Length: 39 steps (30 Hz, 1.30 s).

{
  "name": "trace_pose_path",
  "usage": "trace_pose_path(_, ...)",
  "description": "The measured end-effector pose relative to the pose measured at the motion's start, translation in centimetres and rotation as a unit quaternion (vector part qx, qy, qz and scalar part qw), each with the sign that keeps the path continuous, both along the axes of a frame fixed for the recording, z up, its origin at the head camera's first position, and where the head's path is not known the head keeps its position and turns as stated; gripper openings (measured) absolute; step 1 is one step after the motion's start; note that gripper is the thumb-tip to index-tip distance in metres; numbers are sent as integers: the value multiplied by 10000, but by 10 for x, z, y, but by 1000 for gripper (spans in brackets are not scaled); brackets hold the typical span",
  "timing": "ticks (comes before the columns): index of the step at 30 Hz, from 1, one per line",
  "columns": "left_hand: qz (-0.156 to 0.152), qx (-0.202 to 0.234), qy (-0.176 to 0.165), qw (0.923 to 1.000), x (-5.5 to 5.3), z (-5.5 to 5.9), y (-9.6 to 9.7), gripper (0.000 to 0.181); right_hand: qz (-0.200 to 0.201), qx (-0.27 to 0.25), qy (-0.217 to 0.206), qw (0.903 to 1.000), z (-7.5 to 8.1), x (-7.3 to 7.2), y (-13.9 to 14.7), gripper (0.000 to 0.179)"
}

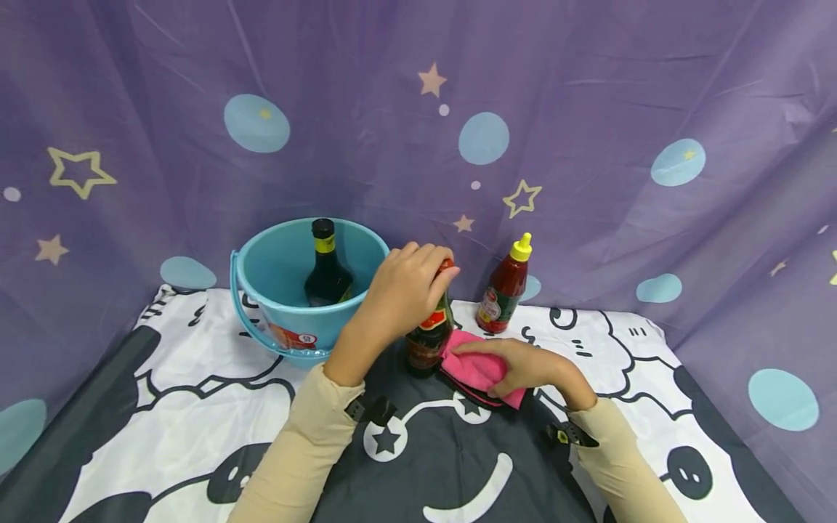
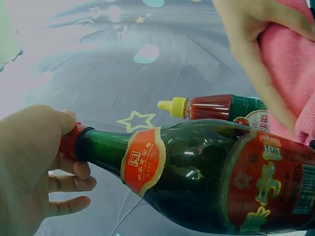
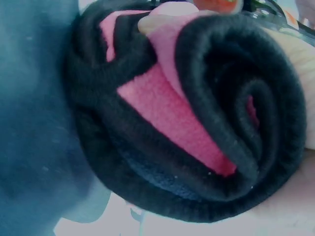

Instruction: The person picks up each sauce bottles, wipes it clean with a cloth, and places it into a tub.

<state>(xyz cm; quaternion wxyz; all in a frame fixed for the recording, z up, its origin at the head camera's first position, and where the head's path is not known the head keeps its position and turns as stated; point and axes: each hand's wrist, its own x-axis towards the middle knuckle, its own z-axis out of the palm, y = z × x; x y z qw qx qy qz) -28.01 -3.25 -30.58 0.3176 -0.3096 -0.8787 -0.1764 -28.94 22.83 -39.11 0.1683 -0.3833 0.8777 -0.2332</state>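
Note:
A green glass bottle (image 2: 197, 172) with red labels and a red cap stands upright on the printed cloth. My left hand (image 1: 408, 290) pinches its red cap (image 2: 73, 141) between thumb and fingers, the other fingers loosely bent below. Beside the bottle, my right hand (image 1: 523, 363) grips a folded pink cloth (image 1: 474, 367) with a black edge, which lies against the bottle's lower side. In the right wrist view the cloth's rolled black edge (image 3: 236, 29) fills most of the picture and hides much of that hand.
A light blue bucket (image 1: 261, 290) stands left of the bottle, with a dark bottle (image 1: 325, 272) with a black cap inside. Behind the right hand stands a red sauce bottle (image 1: 503, 290) with a yellow nozzle top. A purple curtain (image 1: 366, 145) hangs behind everything.

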Motion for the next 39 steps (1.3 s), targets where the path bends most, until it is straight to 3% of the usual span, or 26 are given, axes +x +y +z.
trace_pose_path(10,-113,113,-71,9998,0,0,-1,25,-552,-1073,492,9915,38,18,16,82)
trace_pose_path(13,-124,100,-116,9998,-1,0,0,26,-711,-1558,619,9833,50,24,24,83)
trace_pose_path(16,-142,89,-177,9997,-1,1,0,28,-990,-2162,874,9674,60,28,33,87)
trace_pose_path(19,-182,112,-256,9994,-1,2,-1,27,-1272,-2977,835,9424,68,33,39,93)
trace_pose_path(22,-269,123,-291,9991,-1,2,-1,27,-1195,-4003,348,9079,72,37,41,98)
trace_pose_path(25,-373,143,-363,9985,-2,2,-1,26,-811,-4950,-222,8648,72,38,39,98)
trace_pose_path(29,-468,199,-511,9974,-4,2,-1,27,-182,-5841,-786,8077,69,37,30,87)
trace_pose_path(30,-487,213,-552,9971,-4,2,-1,27,-46,-5987,-903,7958,68,37,27,84)
trace_pose_path(32,-522,234,-611,9965,-5,2,-2,29,173,-6149,-1082,7810,66,37,21,82)
trace_pose_path(34,-563,245,-676,9958,-5,2,-2,30,191,-6159,-1099,7799,62,38,14,79)
trace_pose_path(35,-587,231,-705,9955,-5,2,-3,30,142,-6103,-1060,7849,60,39,10,77)
trace_pose_path(37,-611,218,-760,9950,-4,2,-4,30,-67,-5892,-957,8023,55,39,1,72)
trace_pose_path(39,-621,208,-802,9946,-3,2,-5,32,-376,-5560,-801,8265,50,38,-9,61)
